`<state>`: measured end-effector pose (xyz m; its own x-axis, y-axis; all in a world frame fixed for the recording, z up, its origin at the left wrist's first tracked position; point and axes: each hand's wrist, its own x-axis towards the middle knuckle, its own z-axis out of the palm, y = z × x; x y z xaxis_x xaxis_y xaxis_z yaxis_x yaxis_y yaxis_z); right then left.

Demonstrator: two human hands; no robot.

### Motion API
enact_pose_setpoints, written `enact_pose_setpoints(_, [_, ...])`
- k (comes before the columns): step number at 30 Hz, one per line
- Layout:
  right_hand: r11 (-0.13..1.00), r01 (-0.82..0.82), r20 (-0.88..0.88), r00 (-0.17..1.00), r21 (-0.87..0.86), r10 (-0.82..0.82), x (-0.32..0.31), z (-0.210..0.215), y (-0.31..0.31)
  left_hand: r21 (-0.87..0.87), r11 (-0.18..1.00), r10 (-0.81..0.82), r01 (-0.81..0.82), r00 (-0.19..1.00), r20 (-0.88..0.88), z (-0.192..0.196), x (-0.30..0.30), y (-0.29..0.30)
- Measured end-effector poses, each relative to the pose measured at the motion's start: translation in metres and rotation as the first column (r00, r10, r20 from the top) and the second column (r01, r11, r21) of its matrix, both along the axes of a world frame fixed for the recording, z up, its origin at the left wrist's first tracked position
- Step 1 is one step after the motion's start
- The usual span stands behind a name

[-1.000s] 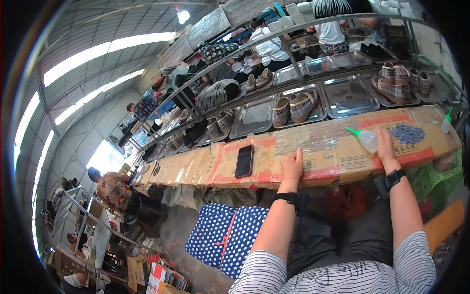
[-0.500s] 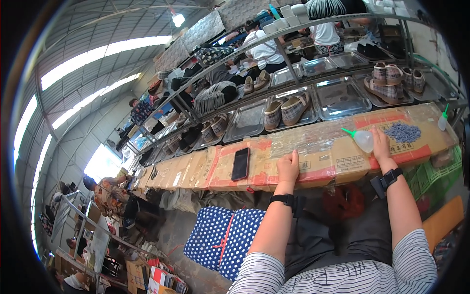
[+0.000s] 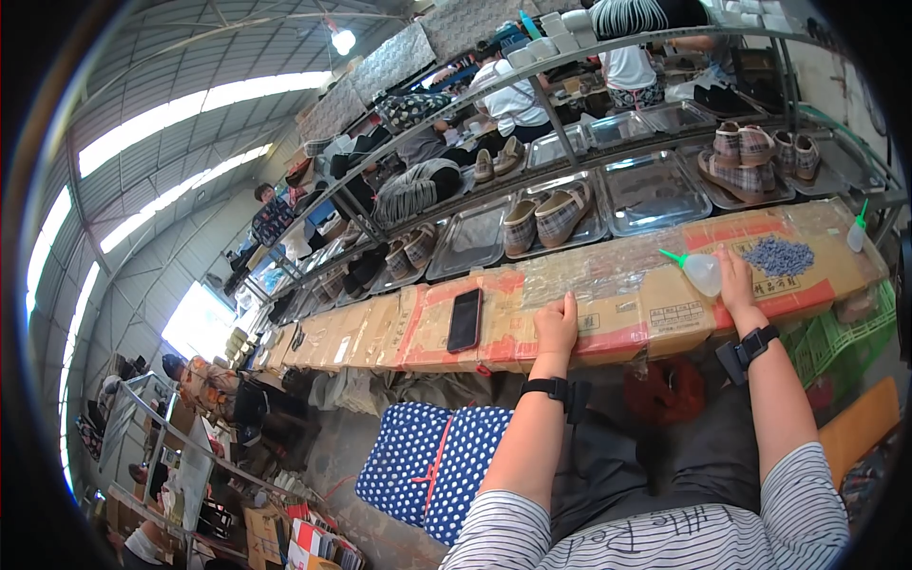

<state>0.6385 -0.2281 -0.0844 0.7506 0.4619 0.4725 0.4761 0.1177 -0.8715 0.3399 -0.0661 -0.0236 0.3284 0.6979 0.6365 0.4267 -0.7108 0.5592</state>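
My left hand (image 3: 555, 325) rests on the cardboard-covered bench (image 3: 617, 328), closed in a fist with the thumb uppermost; nothing shows in it. My right hand (image 3: 736, 282) lies farther right with curled fingers. Directly against its left side is a white squeeze bottle (image 3: 703, 275) with a green nozzle pointing up and left; I see no fingers wrapped around it. Just past that hand spreads a pile of small blue-grey pieces (image 3: 779, 256), too small to name. A phone with a dark screen (image 3: 465, 319) lies to the left of my left hand.
Beyond the bench runs a row of metal trays (image 3: 655, 197), some carrying plaid shoes (image 3: 563, 215). A second squeeze bottle (image 3: 857, 233) stands at the bench's right end. Below are a green crate (image 3: 836, 342) and a polka-dot bundle (image 3: 404, 465). Co-workers (image 3: 513, 95) sit beyond the rack.
The trays with the plaid shoes have shifted slightly left. A co-worker at the far left has bent lower. My hands and the bottle beside the right one keep their places on the bench.
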Motion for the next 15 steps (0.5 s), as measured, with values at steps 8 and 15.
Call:
enact_pose_setpoints(8, [1.0, -0.003, -0.006, 1.0, 0.019, 0.003, 0.006, -0.006, 0.003, -0.01, 1.0, -0.002, 0.002, 1.0, 0.003, -0.002, 0.006, 0.001])
enact_pose_setpoints(15, [1.0, -0.002, -0.014, 1.0, -0.006, 0.002, 0.012, -0.006, 0.001, 0.006, 1.0, 0.003, -0.003, 1.0, 0.001, -0.002, 0.012, -0.001])
